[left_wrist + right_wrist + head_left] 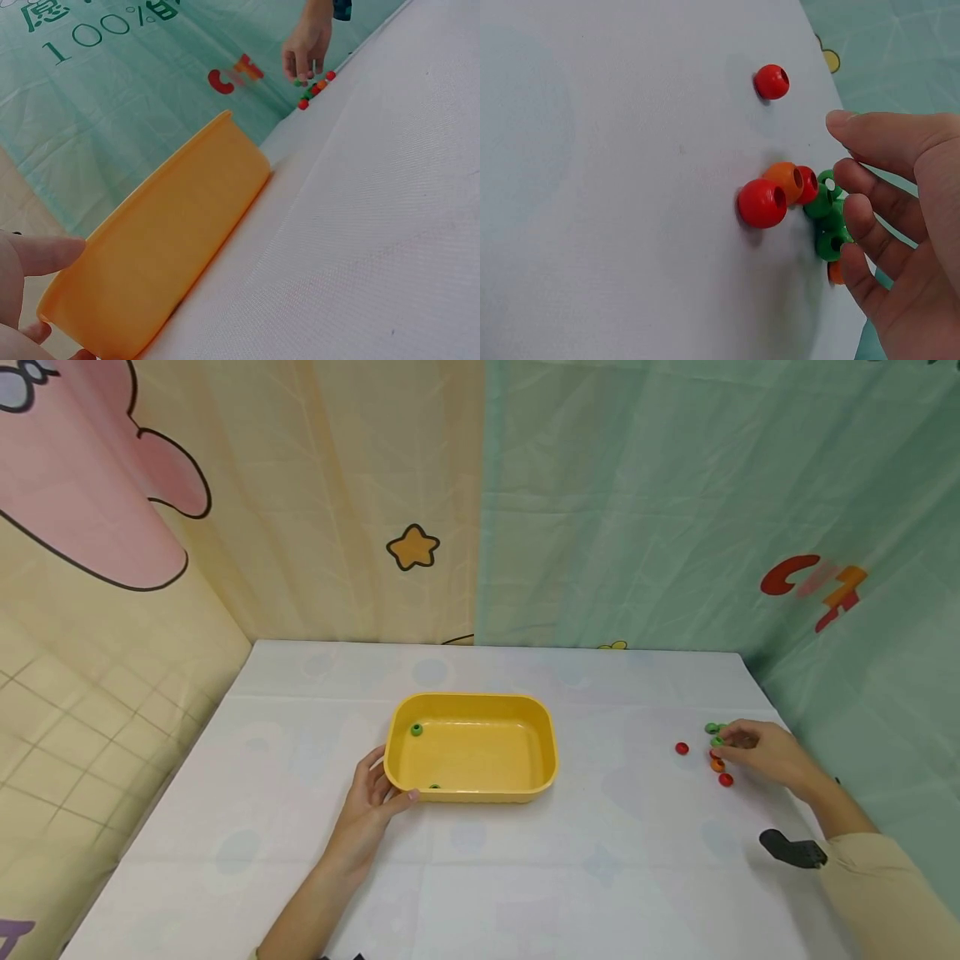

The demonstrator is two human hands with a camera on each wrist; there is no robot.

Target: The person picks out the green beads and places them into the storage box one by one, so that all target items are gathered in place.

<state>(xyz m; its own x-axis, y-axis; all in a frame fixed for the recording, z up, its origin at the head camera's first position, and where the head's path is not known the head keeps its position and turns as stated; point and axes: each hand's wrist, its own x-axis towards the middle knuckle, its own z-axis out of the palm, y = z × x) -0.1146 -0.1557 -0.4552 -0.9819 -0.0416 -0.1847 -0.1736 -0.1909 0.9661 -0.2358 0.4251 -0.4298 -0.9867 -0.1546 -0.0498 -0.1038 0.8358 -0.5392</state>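
My left hand (pixel 367 814) grips the near left corner of a yellow plastic tray (pixel 480 796), thumb on the rim and fingers along the outer side. Inside the tray lie a green bead (pixel 416 729) at the left and another green bead (pixel 434 787), partly hidden by the near wall. Over at the table's right, my right hand (pixel 767 758) pinches a green bead (pixel 298 83) at its fingertips. Beneath and beside that hand sit loose beads: a red bead (pixel 762 203), an orange bead (pixel 784 180) and several green beads (pixel 832 245).
A separate red bead (pixel 682 748) lies left of the cluster. White cloth covers the table (pixel 525 877). Printed curtains (pixel 637 510) stand along its back and right edges. A black strap-like piece (pixel 793 850) sticks out by the right sleeve (pixel 885 885).
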